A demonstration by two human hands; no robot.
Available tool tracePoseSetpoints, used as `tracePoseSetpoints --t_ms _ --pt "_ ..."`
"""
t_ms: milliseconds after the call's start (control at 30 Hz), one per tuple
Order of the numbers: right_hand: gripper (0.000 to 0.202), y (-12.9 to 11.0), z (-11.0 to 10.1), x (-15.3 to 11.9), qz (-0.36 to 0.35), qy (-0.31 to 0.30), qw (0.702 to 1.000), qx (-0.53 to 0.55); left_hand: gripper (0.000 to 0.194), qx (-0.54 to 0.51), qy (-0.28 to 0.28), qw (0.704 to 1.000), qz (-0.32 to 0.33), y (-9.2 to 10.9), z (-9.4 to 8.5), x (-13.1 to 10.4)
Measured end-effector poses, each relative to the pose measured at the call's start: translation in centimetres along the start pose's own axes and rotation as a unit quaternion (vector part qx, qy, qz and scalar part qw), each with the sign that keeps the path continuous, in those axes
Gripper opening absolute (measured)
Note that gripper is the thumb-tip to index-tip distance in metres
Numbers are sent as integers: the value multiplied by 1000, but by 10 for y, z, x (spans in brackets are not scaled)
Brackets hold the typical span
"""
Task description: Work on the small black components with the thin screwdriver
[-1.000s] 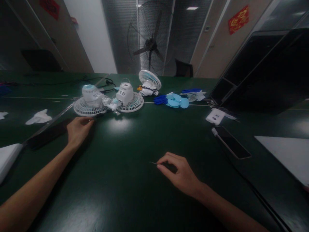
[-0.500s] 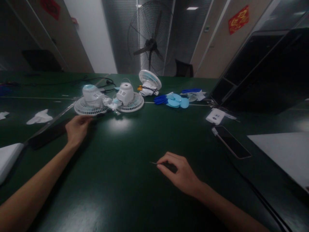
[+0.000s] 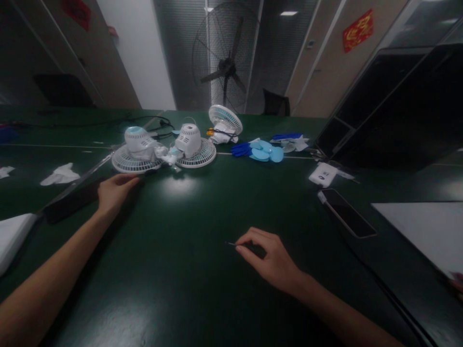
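Note:
My right hand (image 3: 271, 255) pinches a small thin metal piece (image 3: 230, 243) between thumb and fingertips, just above the green table (image 3: 188, 294). Further left, my left hand (image 3: 115, 192) has its thumb and fingers pressed together at the end of a dark, slim object (image 3: 149, 172), too dim to name. That hand is just in front of a white fan (image 3: 136, 156) lying grille down. Beside this fan, a second one (image 3: 191, 147) also rests on its grille, with crumpled clear plastic (image 3: 167, 155) between them.
A third fan (image 3: 224, 125) sits behind, near blue gloves (image 3: 240, 149) and light-blue fan blades (image 3: 266, 151). On the right are a phone (image 3: 347, 212), a white box (image 3: 323, 174), a cable and a large dark monitor (image 3: 401, 106). Tissue (image 3: 61, 175) lies left.
My left hand's fingers have straightened slightly at the dark object. My right hand has hardly moved. Something reddish shows at the far right edge.

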State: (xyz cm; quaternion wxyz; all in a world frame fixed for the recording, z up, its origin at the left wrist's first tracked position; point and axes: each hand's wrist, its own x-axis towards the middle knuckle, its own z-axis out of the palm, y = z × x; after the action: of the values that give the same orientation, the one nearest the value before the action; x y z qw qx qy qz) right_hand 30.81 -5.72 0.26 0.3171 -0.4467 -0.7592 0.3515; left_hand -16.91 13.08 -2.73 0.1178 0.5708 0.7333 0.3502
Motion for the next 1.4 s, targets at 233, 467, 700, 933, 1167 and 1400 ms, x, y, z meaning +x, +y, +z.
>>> tracePoseSetpoints --t_ms 233,467,700,933,1167,1400 --pt "12 1 -1 0 4 -7 1000 0 40 21 21 999 23 17 -4 -11" --pt "11 0 -1 -1 4 -6 1000 3 35 101 20 989 109 24 -6 -17" --pt "12 1 0 0 3 -3 1000 -3 44 125 -24 980 154 26 -8 -24" --pt "13 -3 -1 0 1 -6 1000 3 46 147 -27 968 203 33 1 -31" --pt "14 0 -1 0 7 -8 1000 5 54 159 -93 941 284 39 4 -35" --pt "13 0 -1 -2 6 -10 1000 7 55 139 -125 936 297 34 -4 -31"
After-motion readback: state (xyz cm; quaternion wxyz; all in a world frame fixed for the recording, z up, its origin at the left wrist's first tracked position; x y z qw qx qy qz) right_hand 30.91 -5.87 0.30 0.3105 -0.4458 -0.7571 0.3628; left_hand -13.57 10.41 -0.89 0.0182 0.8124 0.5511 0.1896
